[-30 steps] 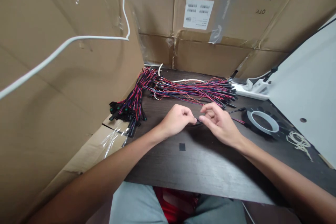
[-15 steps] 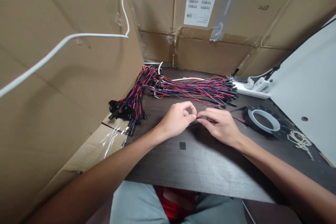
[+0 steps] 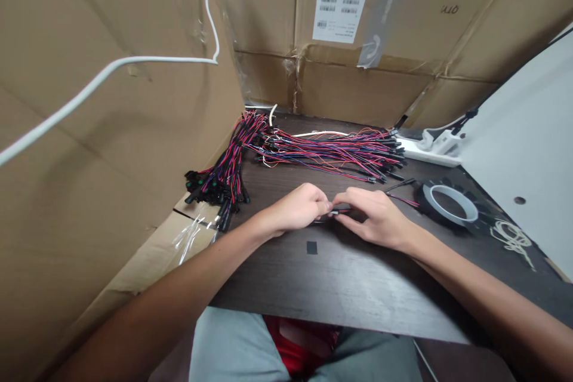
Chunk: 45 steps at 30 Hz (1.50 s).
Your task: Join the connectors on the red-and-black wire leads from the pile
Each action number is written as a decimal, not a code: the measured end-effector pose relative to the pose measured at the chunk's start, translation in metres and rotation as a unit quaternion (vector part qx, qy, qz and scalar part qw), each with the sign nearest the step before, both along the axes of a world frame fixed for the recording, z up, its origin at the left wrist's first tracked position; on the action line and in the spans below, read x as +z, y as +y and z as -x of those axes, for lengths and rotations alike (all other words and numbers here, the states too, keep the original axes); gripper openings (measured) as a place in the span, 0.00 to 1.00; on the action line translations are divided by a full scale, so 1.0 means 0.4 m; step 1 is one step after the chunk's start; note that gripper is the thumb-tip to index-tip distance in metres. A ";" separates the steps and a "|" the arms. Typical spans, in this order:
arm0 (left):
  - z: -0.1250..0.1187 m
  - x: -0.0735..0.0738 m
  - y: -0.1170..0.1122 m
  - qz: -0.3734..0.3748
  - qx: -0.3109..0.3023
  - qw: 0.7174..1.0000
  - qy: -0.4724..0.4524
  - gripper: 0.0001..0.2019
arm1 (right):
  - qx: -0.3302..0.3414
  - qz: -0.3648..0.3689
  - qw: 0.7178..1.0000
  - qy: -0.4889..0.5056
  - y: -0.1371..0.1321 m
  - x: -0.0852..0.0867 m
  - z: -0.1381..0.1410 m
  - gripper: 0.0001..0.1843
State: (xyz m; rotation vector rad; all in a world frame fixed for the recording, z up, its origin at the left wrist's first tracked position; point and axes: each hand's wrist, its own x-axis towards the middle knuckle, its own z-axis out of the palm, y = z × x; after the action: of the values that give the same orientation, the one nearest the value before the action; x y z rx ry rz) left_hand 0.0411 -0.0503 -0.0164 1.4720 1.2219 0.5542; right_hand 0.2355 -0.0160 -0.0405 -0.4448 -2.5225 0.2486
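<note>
Above the middle of the dark table [image 3: 358, 286], my left hand [image 3: 299, 208] is closed, its thumb and fingers pinching a thin wire cable [image 3: 342, 210]. My right hand [image 3: 376, 218] is closed on the same cable just to the right, fingertips nearly touching those of the left. A small pale piece shows between the fingertips; its kind cannot be made out. Past my right hand stick out loose red wire ends [image 3: 406, 200] and a black plug end [image 3: 403, 184]. Below the hands, a small black tape square [image 3: 311, 248] lies on the table.
Red and black cable bundles lie at the back [image 3: 331, 152] and left [image 3: 228, 167]. At right are a black tape roll [image 3: 450, 203], a string tangle [image 3: 513, 236] and a white power strip [image 3: 432, 154]. Cardboard walls [image 3: 264, 18] stand at the back and left.
Both hands have shifted slightly toward me, and the fingertips have parted a little. More of the cable and a pale piece now show between them. The bundles stay put.
</note>
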 end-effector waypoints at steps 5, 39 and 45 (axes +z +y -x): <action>-0.005 0.009 -0.001 0.060 0.004 0.996 -0.063 0.08 | -0.003 -0.033 0.999 0.015 -0.001 0.002 0.003 0.08; 0.058 0.024 0.030 -0.328 0.004 0.888 0.321 0.08 | -0.101 0.043 0.990 -0.085 0.054 0.026 -0.039 0.12; 0.082 0.015 0.050 -0.353 -0.030 0.884 0.304 0.10 | -0.080 0.064 0.979 -0.174 0.098 0.048 -0.087 0.14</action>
State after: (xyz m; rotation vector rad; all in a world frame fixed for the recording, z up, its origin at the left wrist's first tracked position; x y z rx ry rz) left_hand 0.0084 -0.0305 -0.0105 2.4279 1.5264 0.5388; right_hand 0.2702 0.0234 -0.0213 -0.8001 -2.7996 0.2935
